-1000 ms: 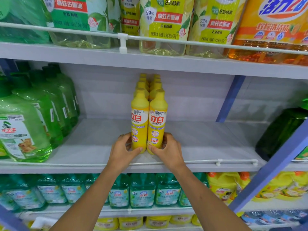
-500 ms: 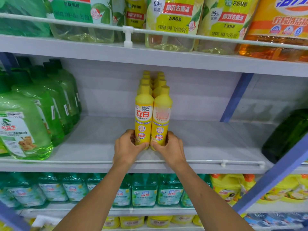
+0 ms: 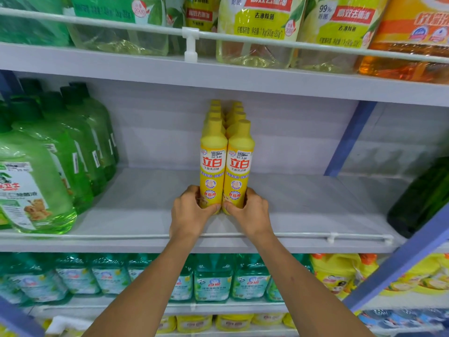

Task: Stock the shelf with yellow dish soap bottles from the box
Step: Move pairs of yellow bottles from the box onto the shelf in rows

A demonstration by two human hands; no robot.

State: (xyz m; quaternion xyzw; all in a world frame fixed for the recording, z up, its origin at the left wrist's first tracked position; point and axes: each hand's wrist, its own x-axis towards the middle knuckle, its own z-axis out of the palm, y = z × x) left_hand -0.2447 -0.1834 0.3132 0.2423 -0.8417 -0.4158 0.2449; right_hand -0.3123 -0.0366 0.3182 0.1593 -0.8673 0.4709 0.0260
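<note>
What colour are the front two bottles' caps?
Yellow caps, same as the bottles; head view.

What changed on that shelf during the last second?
The left hand and right hand slid the front two yellow bottles a little deeper onto the shelf, away from the front rail. Each kept its grip on a bottle's base. The green bottles stayed put.

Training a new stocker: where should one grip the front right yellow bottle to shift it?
Front right yellow bottle: low on its round body, from its open right side, as the right hand does; the front left yellow bottle blocks the other.
</note>
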